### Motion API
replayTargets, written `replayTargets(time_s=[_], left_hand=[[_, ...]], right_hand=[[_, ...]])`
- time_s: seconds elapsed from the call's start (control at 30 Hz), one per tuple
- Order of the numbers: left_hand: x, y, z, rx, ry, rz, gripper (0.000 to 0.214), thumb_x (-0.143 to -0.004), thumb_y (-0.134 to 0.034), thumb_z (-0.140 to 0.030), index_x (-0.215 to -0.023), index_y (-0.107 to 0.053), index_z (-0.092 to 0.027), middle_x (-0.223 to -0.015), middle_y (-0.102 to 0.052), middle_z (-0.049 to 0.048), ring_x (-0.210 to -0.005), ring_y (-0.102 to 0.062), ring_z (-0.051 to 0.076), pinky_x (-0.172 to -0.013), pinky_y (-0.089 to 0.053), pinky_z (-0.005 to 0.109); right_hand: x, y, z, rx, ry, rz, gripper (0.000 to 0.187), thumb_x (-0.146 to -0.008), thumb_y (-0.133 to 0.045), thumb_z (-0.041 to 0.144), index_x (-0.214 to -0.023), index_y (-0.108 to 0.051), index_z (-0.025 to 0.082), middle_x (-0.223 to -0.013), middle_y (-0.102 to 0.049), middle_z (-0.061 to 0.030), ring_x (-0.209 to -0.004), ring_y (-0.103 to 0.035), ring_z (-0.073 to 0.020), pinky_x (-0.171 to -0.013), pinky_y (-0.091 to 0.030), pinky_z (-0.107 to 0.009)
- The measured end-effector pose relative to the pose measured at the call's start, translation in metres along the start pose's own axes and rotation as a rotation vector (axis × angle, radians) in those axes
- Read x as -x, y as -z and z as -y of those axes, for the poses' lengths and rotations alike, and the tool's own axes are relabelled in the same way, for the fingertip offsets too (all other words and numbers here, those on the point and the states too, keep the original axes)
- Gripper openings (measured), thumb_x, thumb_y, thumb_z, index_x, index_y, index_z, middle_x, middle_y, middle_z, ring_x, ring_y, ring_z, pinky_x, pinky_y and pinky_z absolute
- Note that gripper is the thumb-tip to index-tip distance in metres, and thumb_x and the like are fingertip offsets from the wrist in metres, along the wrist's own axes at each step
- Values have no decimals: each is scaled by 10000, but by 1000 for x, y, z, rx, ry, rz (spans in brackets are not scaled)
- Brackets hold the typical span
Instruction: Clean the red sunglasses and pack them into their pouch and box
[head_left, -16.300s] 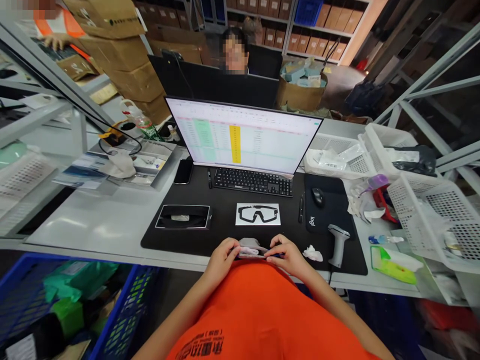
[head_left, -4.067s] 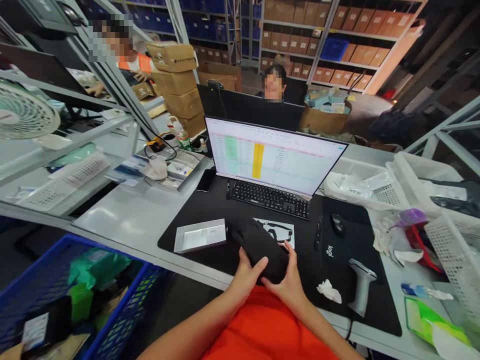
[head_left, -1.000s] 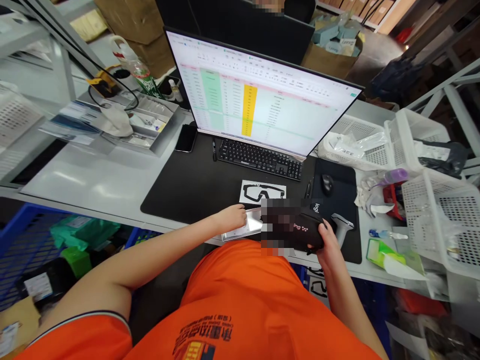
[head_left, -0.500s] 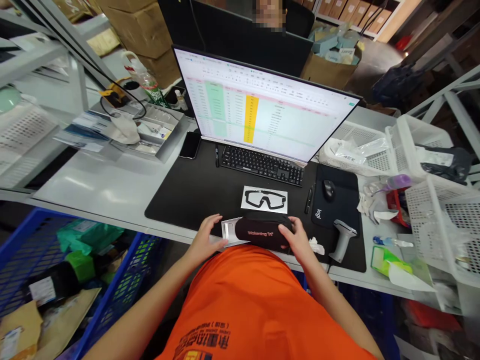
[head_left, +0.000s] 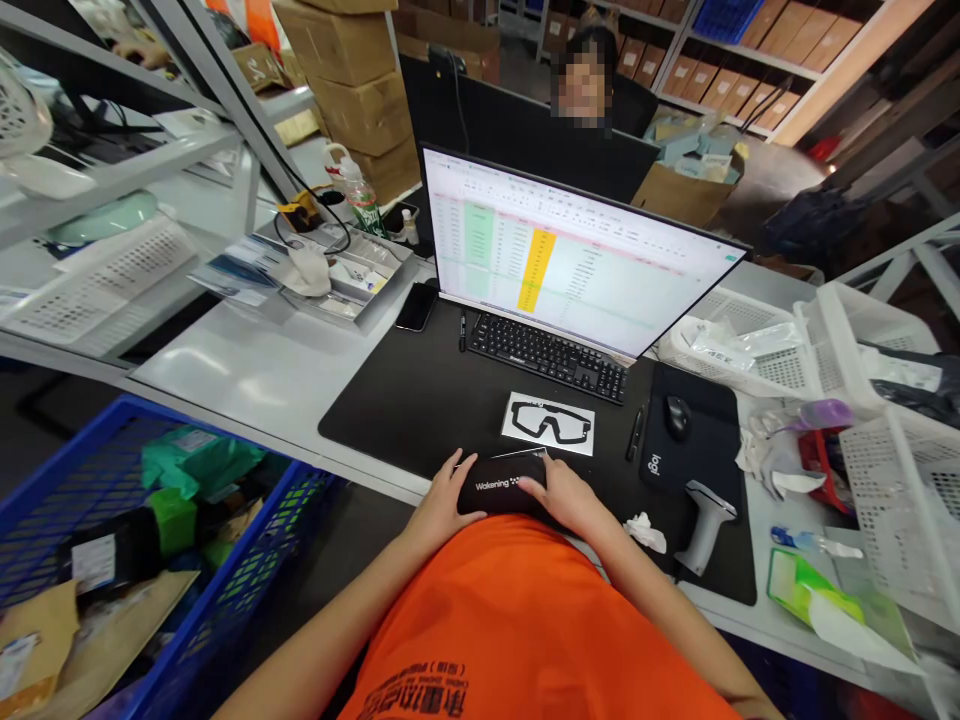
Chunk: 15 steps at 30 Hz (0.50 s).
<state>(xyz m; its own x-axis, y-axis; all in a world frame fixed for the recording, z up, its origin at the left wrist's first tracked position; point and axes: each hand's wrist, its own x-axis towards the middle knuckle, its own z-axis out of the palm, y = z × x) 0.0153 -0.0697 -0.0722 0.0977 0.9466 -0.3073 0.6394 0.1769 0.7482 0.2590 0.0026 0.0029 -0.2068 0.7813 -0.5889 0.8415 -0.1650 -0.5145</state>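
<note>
A black glasses case point(head_left: 496, 482) with white lettering lies at the near edge of the black desk mat point(head_left: 420, 400). My left hand point(head_left: 442, 500) is cupped round its left end. Over its right end my right hand point(head_left: 561, 495) is pressed down with fingers curled. A thin sliver of the silver box tray point(head_left: 525, 454) shows just behind the case. A white card printed with black goggles point(head_left: 551, 420) sits right beyond it, in front of the keyboard point(head_left: 547, 355).
A monitor point(head_left: 570, 255) stands behind the keyboard. To the right are a mouse point(head_left: 677, 416), a barcode scanner point(head_left: 705, 520), crumpled tissue point(head_left: 645, 532) and white baskets point(head_left: 892, 440). A phone point(head_left: 417, 306) lies left of the keyboard. A blue crate point(head_left: 112, 540) sits low left. A person sits behind the monitor.
The case has come down onto the silver tray and now hides almost all of it. Both hands have closed in over the case's ends. The view has tilted up slightly.
</note>
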Motion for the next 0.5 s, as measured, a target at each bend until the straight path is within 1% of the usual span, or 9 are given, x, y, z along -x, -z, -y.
replayTargets(time_s=[0.07,0.13,0.17,0.23,0.3,0.33,0.4,0.43,0.5], left_hand=[[-2,0,1,-13,-4,-5,913,-698,-827,-298,-1494,-380,-289,-1646,-235,124,-1489,-313,347,-1199,-346,527],[-3,-1,4,-3,-16,-1,894,-683,-839,-278,-1468,-411,-292,-1635,-268,112,-1485,-323,343,-1197,-356,520],[-4,-2,6,10,-24,0,884,-678,-841,-261,-1456,-422,-291,-1626,-288,109,-1485,-324,337,-1201,-352,512],[-6,-5,10,33,-33,0,852,-678,-838,-233,-1433,-445,-280,-1606,-314,116,-1483,-331,326,-1213,-338,500],[-8,-7,14,42,-38,-2,802,-691,-825,-221,-1407,-468,-271,-1585,-329,124,-1467,-361,324,-1217,-332,500],[-10,-8,15,39,-41,-1,778,-696,-820,-219,-1393,-479,-270,-1573,-337,125,-1457,-378,326,-1215,-335,505],[-12,-7,16,29,-49,5,749,-703,-812,-220,-1376,-489,-273,-1554,-353,125,-1441,-404,329,-1209,-343,514],[-13,-6,16,24,-56,8,745,-707,-808,-222,-1377,-487,-275,-1545,-360,126,-1438,-409,328,-1209,-343,515],[-14,-4,16,13,-65,17,745,-718,-798,-222,-1389,-479,-275,-1532,-372,133,-1437,-412,326,-1209,-343,513]], right_hand=[[5,7,-11,-10,94,115,1109,-636,-861,403,-1559,-302,148,-1455,-484,-226,-1246,-557,-349,-1023,-459,-440],[10,16,-24,-35,198,206,1208,-571,-833,193,-1595,-193,193,-1471,-472,-186,-1147,-607,-272,-984,-488,-376],[12,20,-30,-39,240,213,1136,-592,-753,105,-1590,-220,200,-1431,-519,-167,-1065,-635,-236,-949,-502,-351],[14,26,-37,-26,300,149,896,-645,-569,10,-1508,-436,210,-1299,-642,-118,-965,-667,-199,-911,-508,-319],[11,29,-38,-8,329,61,683,-672,-452,-28,-1258,-695,224,-1155,-732,-69,-1004,-682,-201,-930,-494,-303],[8,29,-36,-6,325,22,601,-683,-426,-34,-1105,-767,226,-1091,-757,-55,-1024,-686,-207,-934,-491,-300],[1,23,-31,-15,288,-43,478,-696,-431,-29,-897,-798,203,-981,-778,-64,-985,-705,-227,-901,-507,-305],[-3,19,-28,-22,262,-78,437,-701,-445,-25,-866,-792,184,-946,-778,-81,-947,-713,-239,-875,-517,-313],[-8,8,-24,-47,221,-155,436,-725,-462,-19,-991,-768,144,-965,-772,-116,-935,-718,-247,-861,-528,-324]])
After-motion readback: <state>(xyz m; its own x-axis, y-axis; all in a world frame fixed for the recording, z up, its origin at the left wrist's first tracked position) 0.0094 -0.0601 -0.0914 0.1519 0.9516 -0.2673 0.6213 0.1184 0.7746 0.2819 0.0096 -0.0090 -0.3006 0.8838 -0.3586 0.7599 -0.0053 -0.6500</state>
